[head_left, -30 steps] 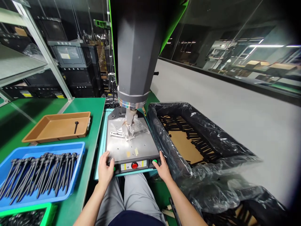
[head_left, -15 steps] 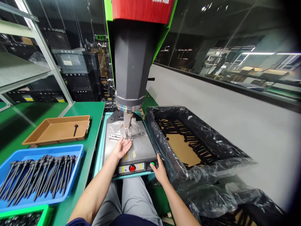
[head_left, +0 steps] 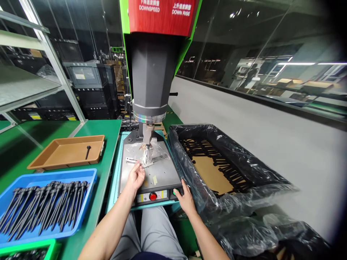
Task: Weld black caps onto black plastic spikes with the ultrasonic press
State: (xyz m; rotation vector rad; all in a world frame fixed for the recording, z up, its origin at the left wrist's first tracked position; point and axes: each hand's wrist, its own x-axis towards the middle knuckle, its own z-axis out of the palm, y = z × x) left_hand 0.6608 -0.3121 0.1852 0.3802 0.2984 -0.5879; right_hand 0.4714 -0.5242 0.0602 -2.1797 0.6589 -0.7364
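Left hand [head_left: 136, 176], one of two, has half-curled fingers at the near side of the single clear plastic-wrapped fixture [head_left: 147, 156], under the press head [head_left: 148, 133] on the metal plate [head_left: 159, 173]; can't tell if it grips anything. Right hand [head_left: 186, 198], partly open, thumb on one green button [head_left: 175, 191], right of one red button [head_left: 153, 196]. One black part [head_left: 88, 152] in the one brown tray [head_left: 65, 150], many more in the one blue tray [head_left: 51, 231].
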